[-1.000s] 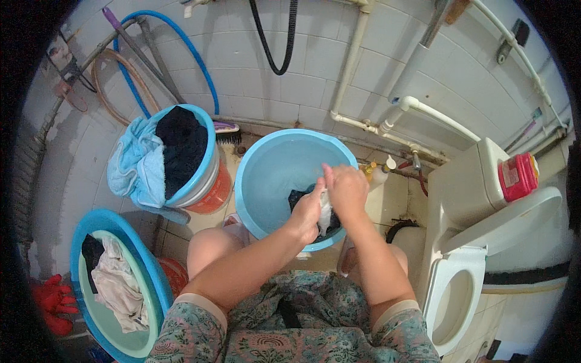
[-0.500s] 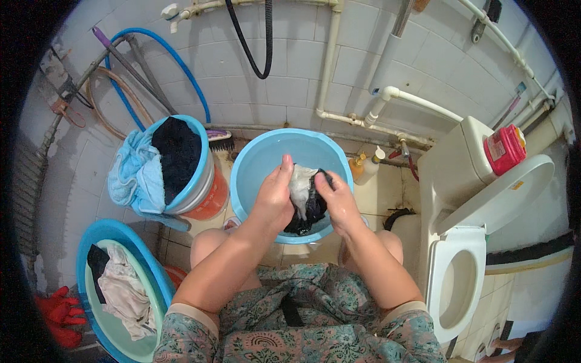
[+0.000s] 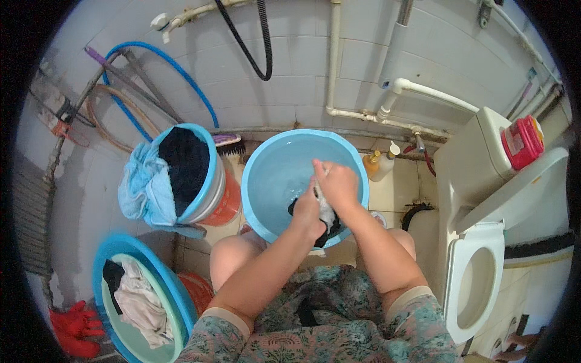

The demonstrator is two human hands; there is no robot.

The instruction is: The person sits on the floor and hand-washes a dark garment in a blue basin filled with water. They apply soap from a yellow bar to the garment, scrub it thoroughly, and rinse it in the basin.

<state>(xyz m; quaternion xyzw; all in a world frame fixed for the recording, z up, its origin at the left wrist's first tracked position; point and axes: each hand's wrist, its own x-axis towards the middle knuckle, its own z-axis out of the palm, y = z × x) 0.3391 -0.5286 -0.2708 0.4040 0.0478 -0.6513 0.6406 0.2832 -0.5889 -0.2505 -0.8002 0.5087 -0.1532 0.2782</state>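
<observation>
A light blue basin (image 3: 253, 202) with some water in it stands in front of my knees. Over its near right part, both hands are closed on a wet black and light grey cloth (image 3: 326, 214). My left hand (image 3: 307, 213) grips it on the left, and my right hand (image 3: 338, 186) is wrapped around its upper end. The two hands press close together with the grey part bunched between them. Black parts of the cloth hang below, toward the basin's near rim. The fingers partly hide the cloth, and its exact kind cannot be made out.
On the left stands a bucket (image 3: 225, 199) topped by a blue-rimmed basin with a light blue towel (image 3: 144, 187) and black cloth (image 3: 183, 160). Nearer, a green basin (image 3: 121, 327) holds pale clothes. Pump bottles (image 3: 384, 164) and a toilet (image 3: 478, 284) are on the right.
My hands have come together and tilted, bunching the cloth that was spread between them. The whole view has shifted slightly, so surroundings appear further right.
</observation>
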